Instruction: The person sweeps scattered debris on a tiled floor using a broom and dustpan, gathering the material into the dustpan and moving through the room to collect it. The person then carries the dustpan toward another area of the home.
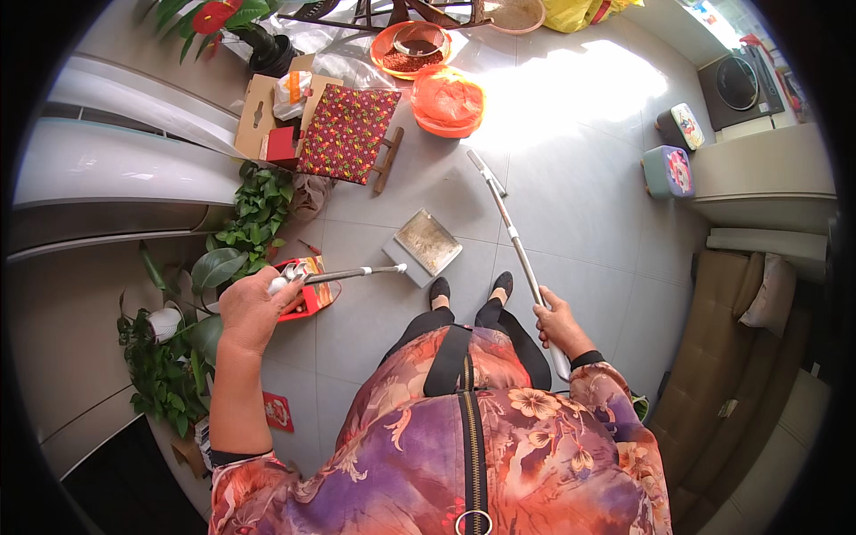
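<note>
My left hand grips the upper end of a metal dustpan handle, which runs right to the dustpan on the tiled floor in front of my feet. Light brown debris covers part of the pan. My right hand is closed around the white grip of a long metal pole. At the pole's far end a narrow, pale head rests on the floor, beyond the dustpan and to its right. The underside of that head is hidden.
Ahead stand a bin with an orange liner, an orange basket and a stool with a patterned cloth. Potted plants and a red box are at left. Two small stools and a brown sofa line the right.
</note>
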### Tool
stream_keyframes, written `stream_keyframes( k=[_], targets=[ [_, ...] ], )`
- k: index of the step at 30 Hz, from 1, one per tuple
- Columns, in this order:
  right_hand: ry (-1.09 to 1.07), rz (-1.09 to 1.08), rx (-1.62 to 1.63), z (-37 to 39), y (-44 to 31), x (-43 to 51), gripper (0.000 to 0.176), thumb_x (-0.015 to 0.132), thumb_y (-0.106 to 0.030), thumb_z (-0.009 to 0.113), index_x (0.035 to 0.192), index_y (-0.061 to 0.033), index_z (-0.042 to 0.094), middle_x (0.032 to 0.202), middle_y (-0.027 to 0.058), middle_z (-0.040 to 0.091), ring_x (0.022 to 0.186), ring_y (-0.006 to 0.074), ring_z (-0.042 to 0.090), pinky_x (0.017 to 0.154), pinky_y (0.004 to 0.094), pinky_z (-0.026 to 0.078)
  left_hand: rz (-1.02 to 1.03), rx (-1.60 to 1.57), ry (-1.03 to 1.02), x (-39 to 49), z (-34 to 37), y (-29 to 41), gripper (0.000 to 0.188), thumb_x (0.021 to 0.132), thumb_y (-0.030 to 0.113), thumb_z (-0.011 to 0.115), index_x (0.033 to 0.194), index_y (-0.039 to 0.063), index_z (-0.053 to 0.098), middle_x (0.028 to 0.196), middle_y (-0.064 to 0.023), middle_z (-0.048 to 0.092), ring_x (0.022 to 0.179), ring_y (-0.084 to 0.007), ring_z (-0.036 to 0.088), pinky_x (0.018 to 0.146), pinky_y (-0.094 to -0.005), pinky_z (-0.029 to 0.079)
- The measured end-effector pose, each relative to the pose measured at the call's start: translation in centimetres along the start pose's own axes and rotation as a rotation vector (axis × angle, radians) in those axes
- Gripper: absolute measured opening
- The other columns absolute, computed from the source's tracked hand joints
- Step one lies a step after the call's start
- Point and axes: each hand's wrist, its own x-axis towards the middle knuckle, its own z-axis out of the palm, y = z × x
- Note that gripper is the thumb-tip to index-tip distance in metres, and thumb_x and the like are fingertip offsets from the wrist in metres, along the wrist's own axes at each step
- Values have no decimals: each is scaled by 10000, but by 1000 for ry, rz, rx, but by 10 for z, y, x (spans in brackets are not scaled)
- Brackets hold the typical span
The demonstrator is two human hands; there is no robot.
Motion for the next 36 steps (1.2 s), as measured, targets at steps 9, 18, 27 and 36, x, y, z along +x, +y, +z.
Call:
stream_keyframes(
  k=[9, 18, 27, 36],
  targets=[
    [75, -42, -354, 17, -43, 69, 517, 905, -148, 488, 1399, -156, 337, 592, 31, 441, 421, 137, 454, 348, 305, 407, -106, 19, 71, -24, 5, -37, 338, 746, 428, 673, 739, 94, 626, 636, -95, 601, 612, -275, 571, 566, -370, 411],
    [-320, 87, -366, 20, -1, 3, 554, 871, -131, 498, 1403, -162, 345, 587, 11, 441, 410, 112, 444, 352, 278, 405, -118, -33, 85, -24, 29, -59, 326, 747, 421, 673, 743, 98, 633, 635, -83, 604, 606, -262, 574, 566, -362, 413],
    [-252, -116, -356, 21, 50, -2, 548, 876, -149, 502, 1401, -144, 346, 587, 22, 468, 418, 116, 454, 359, 281, 405, -110, -9, 126, -38, 48, -77, 319, 751, 407, 674, 742, 91, 635, 618, -83, 596, 589, -247, 568, 561, -358, 412],
    [24, -157, -497, 33, -2, 49, 557, 859, -121, 490, 1397, -133, 346, 631, 81, 513, 442, 181, 516, 382, 340, 462, -241, -87, 151, -97, 51, -81, 359, 755, 430, 664, 705, 79, 602, 629, -97, 586, 603, -273, 558, 573, -376, 407]
  ],
)
